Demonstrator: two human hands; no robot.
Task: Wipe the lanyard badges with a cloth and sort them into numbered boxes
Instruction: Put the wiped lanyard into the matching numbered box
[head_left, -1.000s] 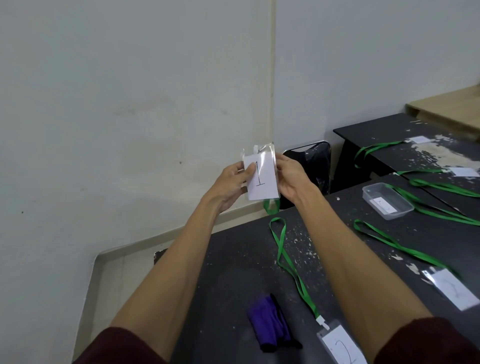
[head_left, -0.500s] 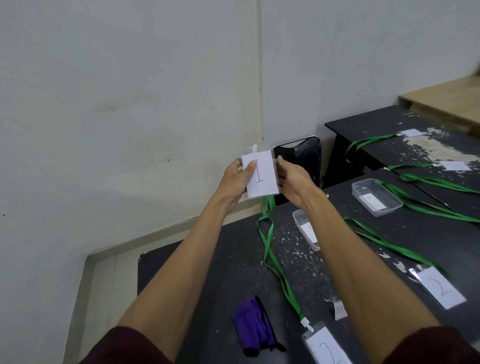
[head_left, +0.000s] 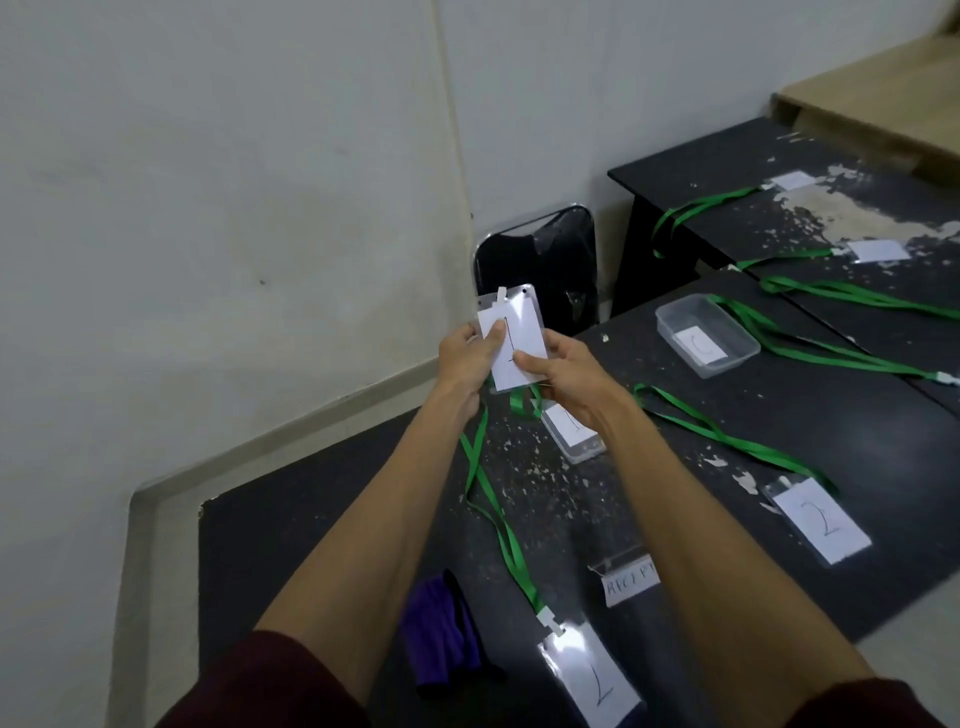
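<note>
A clear plastic badge holder with a white card marked "1" (head_left: 511, 343) stands upright above the black table, its green lanyard hanging below. A crumpled purple cloth (head_left: 441, 636) lies near the table's front edge. A clear plastic box with a "1" label (head_left: 571, 434) and another clear box (head_left: 706, 335) sit farther back, well apart.

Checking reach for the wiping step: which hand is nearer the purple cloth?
Left. The left hand is up at the badge, its forearm passing just beside the cloth; the right hand is farther right.
</note>
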